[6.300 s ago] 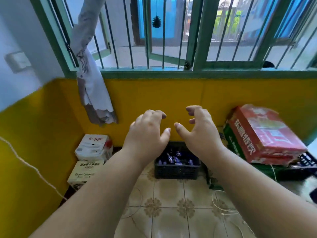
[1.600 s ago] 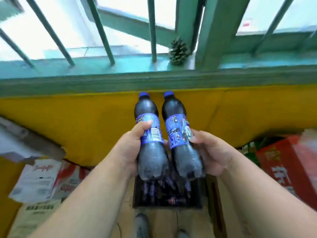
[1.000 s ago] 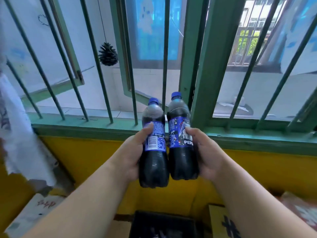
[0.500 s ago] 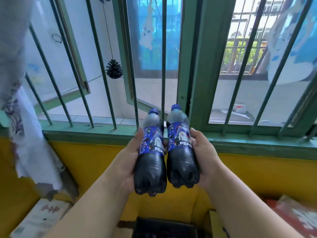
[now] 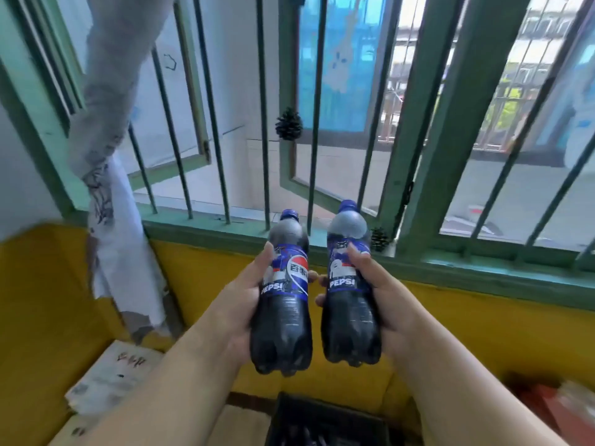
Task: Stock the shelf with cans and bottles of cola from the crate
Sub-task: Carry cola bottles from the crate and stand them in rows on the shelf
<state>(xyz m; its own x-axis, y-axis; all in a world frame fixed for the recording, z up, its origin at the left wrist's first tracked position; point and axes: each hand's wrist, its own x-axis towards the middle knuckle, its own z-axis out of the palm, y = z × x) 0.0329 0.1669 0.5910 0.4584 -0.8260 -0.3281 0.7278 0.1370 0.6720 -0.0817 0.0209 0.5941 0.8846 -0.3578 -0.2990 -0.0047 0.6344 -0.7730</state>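
Overhead, two cola bottles (image 5: 283,317), one clamped upright in each grip, left hand (image 5: 238,304), right hand (image 5: 383,300)

Most of the left hand (image 5: 240,304) is covered by the left bottle (image 5: 283,312); only the thumb shows along the label, so where its fingers sit cannot be told. Behind the right bottle (image 5: 349,304), the right hand (image 5: 383,304) hides its palm, with 2 fingertips (image 5: 320,280) peeking out on the label's left side. Below both hands, the dark crate (image 5: 325,420) is cut by the bottom edge and its contents are too blurred to make out. Left of and below the left hand, the print on the white carton (image 5: 112,378) is unreadable. Right of and below the right hand, the red box (image 5: 547,403) is smeared and cropped at the frame's corner.
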